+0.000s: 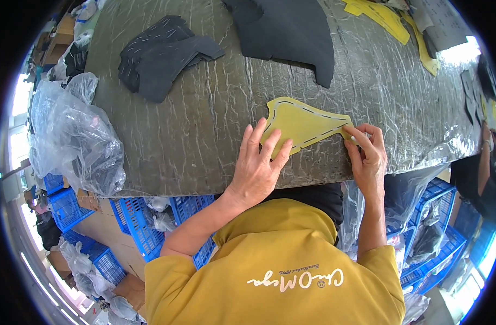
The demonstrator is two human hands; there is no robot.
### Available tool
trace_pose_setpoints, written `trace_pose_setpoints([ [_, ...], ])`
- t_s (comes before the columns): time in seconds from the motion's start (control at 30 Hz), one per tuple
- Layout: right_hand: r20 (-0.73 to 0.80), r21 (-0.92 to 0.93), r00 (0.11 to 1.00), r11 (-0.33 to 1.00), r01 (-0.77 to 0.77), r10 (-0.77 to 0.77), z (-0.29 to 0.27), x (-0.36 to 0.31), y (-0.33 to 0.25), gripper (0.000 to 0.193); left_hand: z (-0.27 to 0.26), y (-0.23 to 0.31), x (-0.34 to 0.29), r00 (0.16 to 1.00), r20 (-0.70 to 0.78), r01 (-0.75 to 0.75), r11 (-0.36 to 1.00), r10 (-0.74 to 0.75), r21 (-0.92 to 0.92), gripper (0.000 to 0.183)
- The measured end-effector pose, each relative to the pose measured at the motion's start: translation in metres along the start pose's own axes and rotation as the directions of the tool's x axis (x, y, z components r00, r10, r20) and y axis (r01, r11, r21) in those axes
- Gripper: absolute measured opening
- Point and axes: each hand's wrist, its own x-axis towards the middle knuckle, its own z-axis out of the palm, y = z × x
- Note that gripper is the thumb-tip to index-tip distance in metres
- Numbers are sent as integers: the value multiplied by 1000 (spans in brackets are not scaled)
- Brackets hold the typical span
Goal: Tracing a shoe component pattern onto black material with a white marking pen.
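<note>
A yellow pattern template [303, 128] lies flat on the dark table near its front edge, narrowing toward the right. Dashed slots follow its outline; some look dark, others pale. My left hand [257, 169] rests on its left part, fingers spread and pressing down. At the narrow right end, my right hand [370, 160] is closed in a pinch around a thin whitish pen-like stick [361, 137], mostly hidden by the fingers. The tip is too small to make out. Farther left lies a stack of black cut pieces [169, 62] with white dashes.
A large black cut piece [286, 32] lies across the table, with more yellow templates [379, 19] at the far right. Clear plastic bags [77, 135] bulge over the left edge. Blue crates [139, 225] stand below the table. Another person's arm [484, 162] shows at the right.
</note>
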Motion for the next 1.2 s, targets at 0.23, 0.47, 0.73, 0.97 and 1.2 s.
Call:
trace_pose_setpoints([
  [0.23,-1,0,1000,1000,1,-1,0,-1,-1,29,4,-1,-1,1000,11,-2,1000,3,-31,37],
  [0.47,24,-33,999,999,-31,32,-2,-1,-2,28,1,2,5,1000,26,-5,1000,5,4,44],
  [0.73,-40,-98,999,995,10,-14,5,2,1,26,-7,-16,22,989,89,-124,987,115,106,61],
  [0.97,-5,-92,1000,996,12,-13,4,2,3,25,-12,-11,27,989,116,-101,992,91,80,62],
  [1.2,16,-109,1000,994,15,-14,2,1,2,23,-18,-23,43,978,162,-142,989,133,44,57],
])
